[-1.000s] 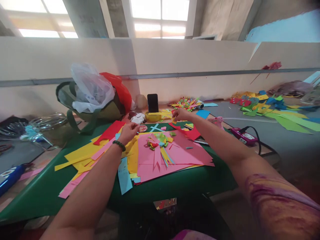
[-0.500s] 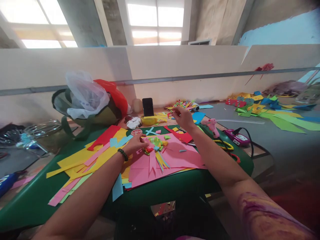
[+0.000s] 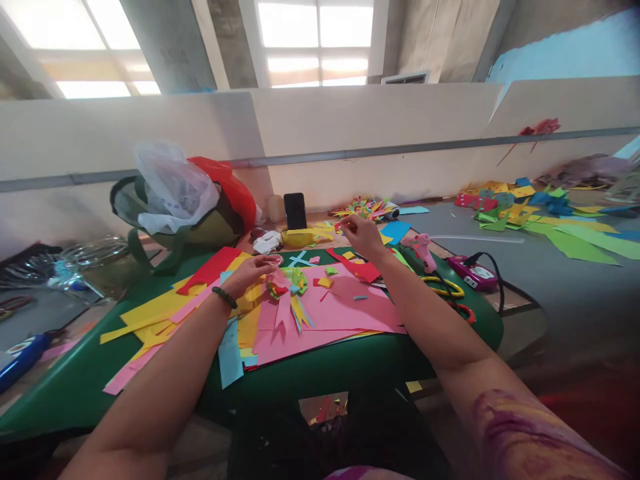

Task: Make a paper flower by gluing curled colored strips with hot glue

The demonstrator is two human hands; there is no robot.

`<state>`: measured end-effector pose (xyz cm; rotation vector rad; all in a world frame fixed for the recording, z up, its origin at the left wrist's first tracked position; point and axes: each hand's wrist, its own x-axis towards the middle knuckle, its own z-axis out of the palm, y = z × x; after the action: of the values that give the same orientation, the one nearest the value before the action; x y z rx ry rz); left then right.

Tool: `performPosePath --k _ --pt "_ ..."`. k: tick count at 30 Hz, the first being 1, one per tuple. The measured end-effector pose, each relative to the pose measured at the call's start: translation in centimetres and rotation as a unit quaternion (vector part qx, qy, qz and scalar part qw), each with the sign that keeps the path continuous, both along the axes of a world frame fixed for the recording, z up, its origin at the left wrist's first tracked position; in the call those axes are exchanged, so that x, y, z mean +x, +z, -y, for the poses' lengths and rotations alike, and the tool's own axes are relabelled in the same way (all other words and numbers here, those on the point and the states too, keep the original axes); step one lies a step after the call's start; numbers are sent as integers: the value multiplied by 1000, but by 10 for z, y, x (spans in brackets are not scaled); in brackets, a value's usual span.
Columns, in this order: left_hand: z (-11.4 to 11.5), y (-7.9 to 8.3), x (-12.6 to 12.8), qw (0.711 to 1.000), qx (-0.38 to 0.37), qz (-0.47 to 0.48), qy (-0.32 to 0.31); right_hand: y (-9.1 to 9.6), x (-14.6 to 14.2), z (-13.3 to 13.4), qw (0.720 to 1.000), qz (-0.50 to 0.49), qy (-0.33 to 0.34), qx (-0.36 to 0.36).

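Observation:
My left hand [image 3: 250, 275], with a dark bead bracelet at the wrist, pinches the left edge of a paper rosette [image 3: 296, 289]. The rosette has green, yellow, blue and red pieces around it, and pink, yellow and blue tails hang toward me. Beneath it lies a pink paper sheet [image 3: 345, 313] with small scraps on it, among them a yellow square [image 3: 325, 283]. My right hand [image 3: 364, 238] is raised above the sheet's far right side, thumb and fingertips pressed together. A bit of red shows at those fingertips, but whether it is held is unclear.
A pink glue gun [image 3: 424, 252], yellow-handled scissors [image 3: 445, 288] and a purple box with a black cable [image 3: 473, 275] are on the right. Coloured paper strips [image 3: 150, 317] cover the left. Behind stand a phone [image 3: 295, 211], a heap of cut paper [image 3: 363, 209] and a bag [image 3: 195, 223].
My left hand has moved left, taking the paper rosette with it. This uncovers more scraps on the pink sheet. My right hand stays near the same place, fingers still pinched.

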<state>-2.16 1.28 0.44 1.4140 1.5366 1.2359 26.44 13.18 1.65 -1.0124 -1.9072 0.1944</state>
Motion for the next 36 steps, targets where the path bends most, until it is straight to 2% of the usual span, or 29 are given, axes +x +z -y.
performPosePath --k 6,9,12,16,20,26,31,36 --pt "-8 3 -14 984 100 34 142 -3 -4 1 999 36 17 23" --pt "-8 7 -20 973 132 66 180 -5 -4 1 998 43 51 23" --pt "-6 12 -20 963 157 103 195 -3 -1 0 995 -38 59 67" --pt "-6 15 -20 948 189 140 216 2 6 -5 977 -163 8 135" --pt "-8 16 -22 936 209 166 230 6 14 -9 957 -230 -22 177" --pt "-7 20 -24 926 223 191 239 8 15 -6 937 -276 -37 211" --pt "-6 22 -24 921 228 183 256 7 13 -4 941 -267 -13 208" --pt "-8 22 -26 914 225 212 261 5 13 -6 946 -263 -9 190"
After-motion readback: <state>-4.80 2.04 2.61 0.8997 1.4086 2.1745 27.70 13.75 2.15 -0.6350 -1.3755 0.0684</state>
